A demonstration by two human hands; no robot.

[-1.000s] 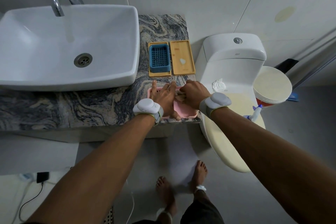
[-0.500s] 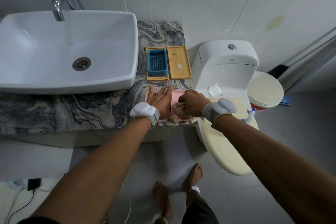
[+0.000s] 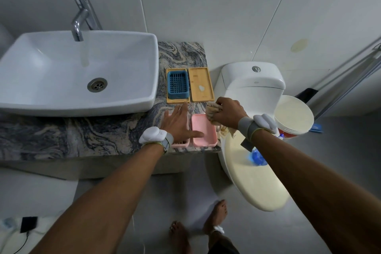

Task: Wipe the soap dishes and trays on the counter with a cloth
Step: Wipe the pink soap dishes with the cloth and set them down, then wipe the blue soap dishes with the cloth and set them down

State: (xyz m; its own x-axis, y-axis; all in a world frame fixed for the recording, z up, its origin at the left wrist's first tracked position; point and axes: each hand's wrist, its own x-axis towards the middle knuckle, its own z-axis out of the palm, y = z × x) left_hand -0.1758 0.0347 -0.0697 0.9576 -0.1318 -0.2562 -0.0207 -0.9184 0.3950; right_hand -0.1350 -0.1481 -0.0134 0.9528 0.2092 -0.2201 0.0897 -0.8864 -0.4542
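A pink tray [image 3: 204,130] lies at the front right corner of the marbled counter [image 3: 82,132]. Beside it on the left, a pink slatted soap dish [image 3: 181,142] is mostly hidden under my left hand [image 3: 179,123], which lies flat on it with fingers spread. My right hand [image 3: 226,112] is closed on a beige cloth [image 3: 212,109] at the tray's far right corner. Behind them, a blue grid soap dish [image 3: 177,84] sits on a bamboo tray [image 3: 177,100]. A second bamboo tray [image 3: 201,84] next to it carries a white smear.
A white basin [image 3: 61,72] with a chrome tap [image 3: 80,16] fills the counter's left. Right of the counter stands a toilet [image 3: 253,88] with its cream lid shut and a blue spray bottle [image 3: 257,156] on it. A lidded bucket [image 3: 294,115] stands beyond.
My right hand has lifted the cloth off the pink tray's middle to its far right corner, uncovering the tray. My left hand has flattened over the pink dish. The camera view has shifted.
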